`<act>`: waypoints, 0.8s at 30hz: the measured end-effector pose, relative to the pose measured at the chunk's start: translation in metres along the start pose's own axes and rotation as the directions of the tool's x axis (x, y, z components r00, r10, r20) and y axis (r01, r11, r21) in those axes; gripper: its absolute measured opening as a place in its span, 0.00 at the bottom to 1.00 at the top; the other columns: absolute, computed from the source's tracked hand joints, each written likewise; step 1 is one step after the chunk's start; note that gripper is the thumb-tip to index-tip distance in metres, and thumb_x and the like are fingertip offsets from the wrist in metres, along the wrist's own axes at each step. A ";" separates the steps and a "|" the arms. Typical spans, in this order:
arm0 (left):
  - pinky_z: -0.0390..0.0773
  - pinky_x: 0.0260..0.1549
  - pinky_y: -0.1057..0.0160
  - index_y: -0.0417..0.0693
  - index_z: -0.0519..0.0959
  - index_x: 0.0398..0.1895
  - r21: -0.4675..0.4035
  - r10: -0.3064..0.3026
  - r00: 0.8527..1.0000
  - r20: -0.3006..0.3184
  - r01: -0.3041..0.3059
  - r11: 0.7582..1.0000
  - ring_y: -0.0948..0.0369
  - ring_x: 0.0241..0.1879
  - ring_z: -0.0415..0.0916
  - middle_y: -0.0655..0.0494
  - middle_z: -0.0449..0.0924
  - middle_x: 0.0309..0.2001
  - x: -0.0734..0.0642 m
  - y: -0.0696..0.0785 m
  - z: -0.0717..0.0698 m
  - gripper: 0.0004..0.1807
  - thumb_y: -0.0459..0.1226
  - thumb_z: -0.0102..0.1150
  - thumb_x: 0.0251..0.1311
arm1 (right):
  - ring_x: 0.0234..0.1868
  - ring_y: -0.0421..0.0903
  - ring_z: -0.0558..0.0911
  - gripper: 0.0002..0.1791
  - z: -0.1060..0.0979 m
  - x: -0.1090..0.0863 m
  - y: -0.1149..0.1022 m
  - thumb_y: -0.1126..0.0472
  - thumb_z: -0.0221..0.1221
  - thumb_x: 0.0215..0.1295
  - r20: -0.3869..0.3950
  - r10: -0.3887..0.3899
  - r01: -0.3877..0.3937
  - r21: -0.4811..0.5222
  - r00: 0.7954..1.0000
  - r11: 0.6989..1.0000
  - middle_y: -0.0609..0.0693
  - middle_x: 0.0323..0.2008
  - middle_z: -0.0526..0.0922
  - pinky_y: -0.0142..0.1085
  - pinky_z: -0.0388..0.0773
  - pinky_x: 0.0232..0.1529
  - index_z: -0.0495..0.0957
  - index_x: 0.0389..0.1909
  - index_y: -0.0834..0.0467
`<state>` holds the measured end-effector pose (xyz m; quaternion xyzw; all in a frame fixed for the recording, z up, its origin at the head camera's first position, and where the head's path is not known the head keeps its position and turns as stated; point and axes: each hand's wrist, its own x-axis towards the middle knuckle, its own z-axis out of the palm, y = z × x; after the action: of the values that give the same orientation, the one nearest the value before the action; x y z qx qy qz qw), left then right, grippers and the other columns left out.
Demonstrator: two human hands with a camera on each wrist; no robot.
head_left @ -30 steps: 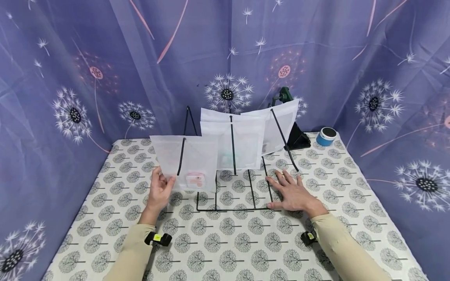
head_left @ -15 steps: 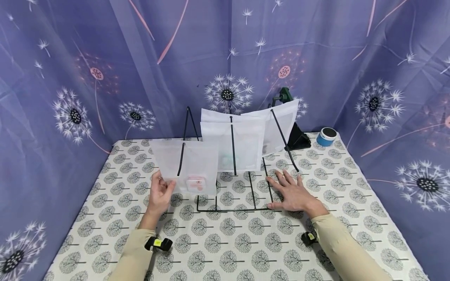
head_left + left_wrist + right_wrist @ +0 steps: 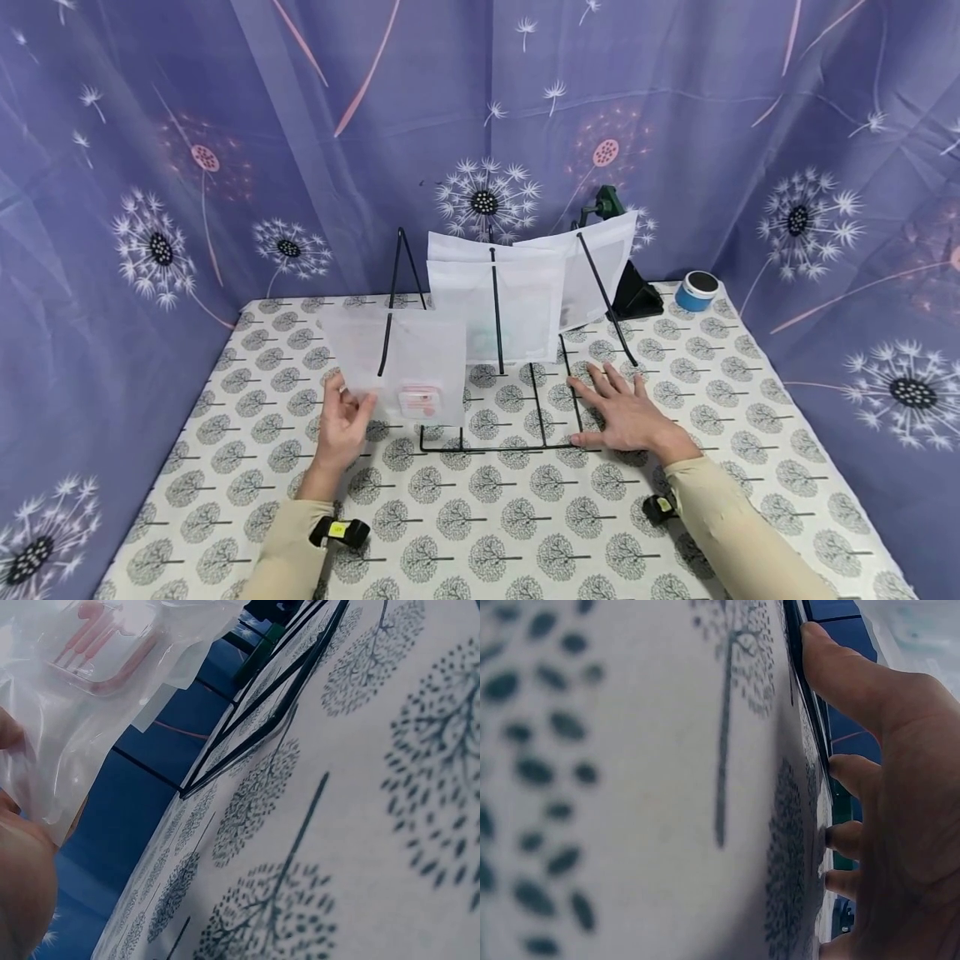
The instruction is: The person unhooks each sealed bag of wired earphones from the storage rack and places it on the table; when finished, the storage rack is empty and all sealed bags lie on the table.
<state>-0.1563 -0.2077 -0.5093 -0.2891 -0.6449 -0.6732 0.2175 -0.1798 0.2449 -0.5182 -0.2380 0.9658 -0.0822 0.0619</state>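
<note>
At the lower left corner of a frosted translucent bag [image 3: 431, 350], my left hand [image 3: 341, 429] pinches the edge between thumb and fingers. A small clear case [image 3: 420, 402] with pink pieces shows through the bag; the left wrist view shows it closer. The bag stands behind the front wire of the left divider of a black wire rack [image 3: 495, 449]. With fingers spread, my right hand [image 3: 626, 417] rests flat on the table, its thumb and fingertips [image 3: 843, 766] at the right side of the rack's base.
More frosted bags [image 3: 517, 308] stand in the middle divider, and another bag [image 3: 600, 275] leans in the right one. Behind it is a dark stand [image 3: 636, 296]. A blue and white round speaker-like object [image 3: 696, 292] sits at the back right, before the purple curtain [image 3: 360, 167].
The left bag has slid downward along the divider, its top edge now lower on the wire, and my left hand has moved slightly down with it. My right hand stays put.
</note>
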 end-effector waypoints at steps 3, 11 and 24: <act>0.83 0.44 0.70 0.22 0.53 0.58 -0.023 0.014 1.000 0.006 -0.014 1.000 0.64 0.48 0.79 0.55 0.77 0.52 -0.001 0.001 0.000 0.25 0.10 0.40 0.56 | 0.76 0.67 0.44 0.55 0.000 0.000 0.000 0.21 0.53 0.52 -0.001 0.000 0.000 -0.002 1.000 1.000 0.62 0.77 0.47 0.77 0.39 0.65 0.52 0.76 0.46; 0.82 0.48 0.68 0.24 0.55 0.58 -0.048 0.013 1.000 0.008 -0.013 0.999 0.64 0.51 0.80 0.56 0.78 0.53 -0.008 0.006 0.002 0.26 0.09 0.40 0.55 | 0.76 0.66 0.44 0.56 0.001 0.001 0.001 0.21 0.53 0.51 0.002 0.005 -0.005 0.001 1.000 1.000 0.61 0.77 0.47 0.76 0.39 0.65 0.52 0.77 0.46; 0.83 0.46 0.69 0.20 0.52 0.57 -0.038 -0.019 1.000 0.002 0.019 0.999 0.65 0.50 0.80 0.58 0.80 0.53 -0.022 0.015 0.003 0.25 0.09 0.40 0.55 | 0.76 0.67 0.44 0.56 0.005 0.001 0.003 0.22 0.54 0.51 -0.029 -0.008 0.008 0.013 1.000 1.000 0.61 0.77 0.47 0.77 0.37 0.65 0.52 0.76 0.46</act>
<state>-0.1296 -0.2077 -0.5128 -0.2874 -0.6349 -0.6872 0.2052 -0.1817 0.2465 -0.5241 -0.2401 0.9651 -0.0922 0.0490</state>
